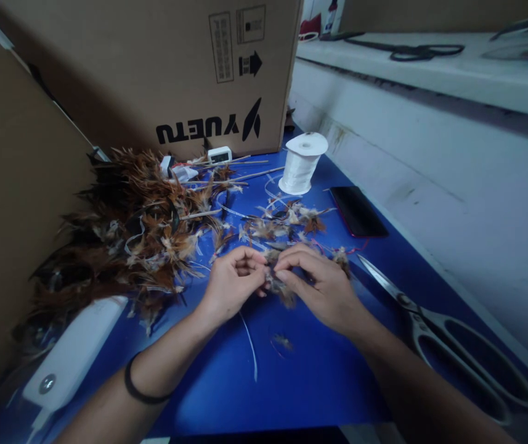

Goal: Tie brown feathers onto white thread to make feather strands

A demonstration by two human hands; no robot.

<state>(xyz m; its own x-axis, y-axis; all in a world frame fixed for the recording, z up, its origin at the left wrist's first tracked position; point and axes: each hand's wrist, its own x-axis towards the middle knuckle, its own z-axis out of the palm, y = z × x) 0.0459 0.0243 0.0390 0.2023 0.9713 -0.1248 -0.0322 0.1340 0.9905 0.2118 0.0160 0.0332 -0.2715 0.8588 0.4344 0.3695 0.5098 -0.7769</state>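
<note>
Close together over the blue table [328, 388], my left hand [238, 280] and my right hand [321, 283] pinch a small brownish-grey feather tuft [283, 290] between their fingertips. Fingers partly cover the tuft. A thin white ribbon [249, 345] trails onto the table below my left hand; whether it joins the tuft I cannot tell. Just beyond my fingers lie loose brown and cream feathers [291, 222] among strands of ribbon. A small wisp of feather [283, 340] lies on the table in front of me.
A big heap of brown feathers [153, 246] spreads left, by a white power bank [79, 345]. A white ribbon spool [303, 163] stands at the back. Right are a dark phone [358, 211] and large scissors [443, 333]. Cardboard boxes [143, 61] wall the back and left.
</note>
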